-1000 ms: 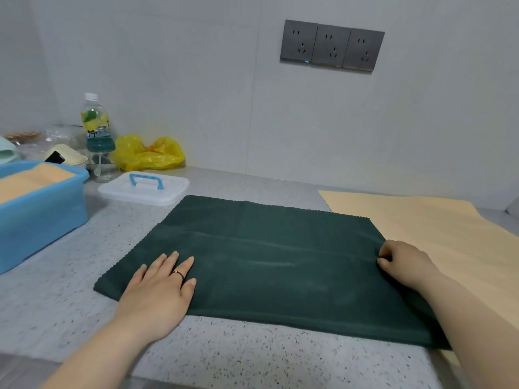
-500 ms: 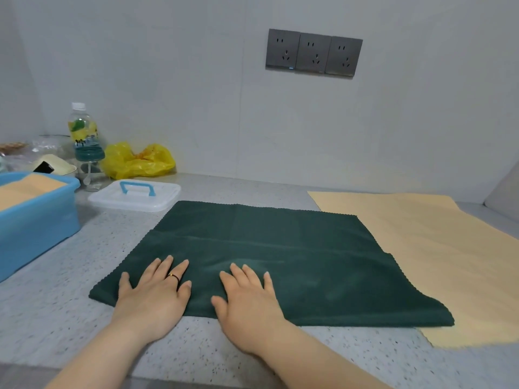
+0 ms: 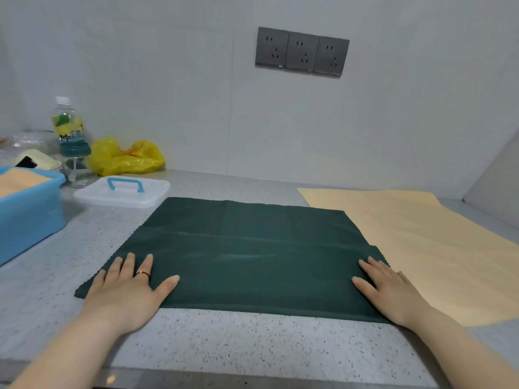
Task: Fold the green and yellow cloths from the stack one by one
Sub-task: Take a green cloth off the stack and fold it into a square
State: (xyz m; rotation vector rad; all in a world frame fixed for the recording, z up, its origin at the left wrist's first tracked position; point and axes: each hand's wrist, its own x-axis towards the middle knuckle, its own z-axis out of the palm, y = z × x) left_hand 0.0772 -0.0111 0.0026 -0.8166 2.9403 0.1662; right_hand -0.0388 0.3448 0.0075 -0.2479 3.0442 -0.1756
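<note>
In the head view, the step looks like flattening the folded green cloth (image 3: 252, 256), best done with even downward pressure and the near edge squared before the next fold. The left hand (image 3: 126, 287) and right hand (image 3: 390, 293) lie flat, fingers straight, on its near corners, gripping nothing. The cloth stretches between them and on toward the wall, with the yellow cloth (image 3: 421, 242) just outside the right hand.

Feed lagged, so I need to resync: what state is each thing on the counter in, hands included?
yellow cloth, spread out unfolded
green cloth, flat on the counter, looks folded once, right end overlapping the yellow cloth
left hand, flat on the green cloth's near left corner
right hand, flat on its near right corner
blue bin, open, tan cloth inside
white lid, lying on the counter
bottle, upright, capped
</note>
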